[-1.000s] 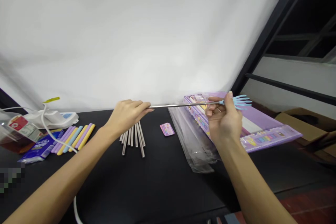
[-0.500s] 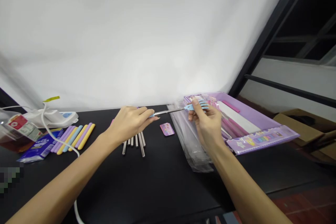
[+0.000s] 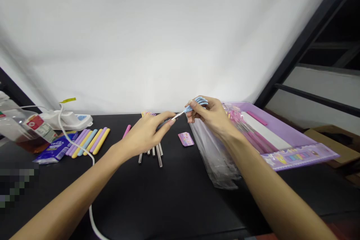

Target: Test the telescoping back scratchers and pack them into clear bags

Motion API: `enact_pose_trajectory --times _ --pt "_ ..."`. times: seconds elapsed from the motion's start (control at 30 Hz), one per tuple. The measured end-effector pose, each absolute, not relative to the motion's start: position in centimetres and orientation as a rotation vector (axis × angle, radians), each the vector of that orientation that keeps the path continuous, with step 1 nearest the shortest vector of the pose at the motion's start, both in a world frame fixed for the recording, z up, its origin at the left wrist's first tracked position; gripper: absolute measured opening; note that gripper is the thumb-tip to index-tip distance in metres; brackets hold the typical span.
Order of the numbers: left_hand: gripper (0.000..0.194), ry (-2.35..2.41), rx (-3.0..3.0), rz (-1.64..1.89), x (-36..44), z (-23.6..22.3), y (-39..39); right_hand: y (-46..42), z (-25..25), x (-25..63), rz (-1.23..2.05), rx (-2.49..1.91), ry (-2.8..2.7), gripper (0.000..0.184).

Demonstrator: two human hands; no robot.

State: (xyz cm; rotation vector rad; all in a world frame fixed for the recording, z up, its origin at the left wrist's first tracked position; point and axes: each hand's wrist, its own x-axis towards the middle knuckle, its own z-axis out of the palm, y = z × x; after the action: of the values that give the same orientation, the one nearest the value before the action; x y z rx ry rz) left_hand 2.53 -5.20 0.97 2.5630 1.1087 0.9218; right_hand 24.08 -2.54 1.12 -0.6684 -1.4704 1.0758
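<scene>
Above the black bench (image 3: 168, 210), near its back edge, the left hand (image 3: 147, 131) and the right hand (image 3: 210, 114) face each other, joined by one back scratcher (image 3: 179, 115). The left hand is closed around its handle end, thumb and fingers pinching it where the bare metal rod comes out. The right hand grips the other end between thumb and fingertips, at the base of the light blue claw head (image 3: 201, 101), whose curved prongs lie against that hand. The rod tilts up slightly toward the right hand.

Beneath and behind the left hand, several metal rods (image 3: 160, 157) lie fanned on the bench, with small coloured prongs at their far end. A pink handle (image 3: 127, 131) shows just beside that hand. Farther left lies a row of purple, yellow and blue handles (image 3: 94, 141), next to a blue packet (image 3: 56, 149), a bottle of brown liquid (image 3: 25, 129) and a white power strip (image 3: 80, 120); a white cable (image 3: 92, 195) runs past the row. A small pink card (image 3: 186, 139) lies between the rods and clear plastic bags (image 3: 216, 165). On the right, a purple display box (image 3: 298, 135) holds pink packaged items (image 3: 253, 133).
</scene>
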Motion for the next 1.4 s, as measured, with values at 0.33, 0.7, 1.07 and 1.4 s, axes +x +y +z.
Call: enact_pose_trajectory --times 0.33,0.7,1.07,1.4 --pt "0.034 1.168 1.985 1.01 1.2 -2.4 -6.4 -2.8 0.0 29.1 0.468 -1.383 -1.667 0.022" --pt "0.03 1.128 2.069 0.919 3.4 -3.2 -7.0 -2.1 -1.4 31.7 0.291 -1.948 -1.952 0.021" --pt "0.029 0.648 1.204 1.075 5.0 -2.8 -6.9 -4.8 -0.5 24.4 0.933 -0.981 -1.721 0.014" --pt "0.029 0.893 1.426 0.994 4.4 -3.7 -6.8 -5.0 -1.7 22.2 0.96 -0.964 -1.588 0.032"
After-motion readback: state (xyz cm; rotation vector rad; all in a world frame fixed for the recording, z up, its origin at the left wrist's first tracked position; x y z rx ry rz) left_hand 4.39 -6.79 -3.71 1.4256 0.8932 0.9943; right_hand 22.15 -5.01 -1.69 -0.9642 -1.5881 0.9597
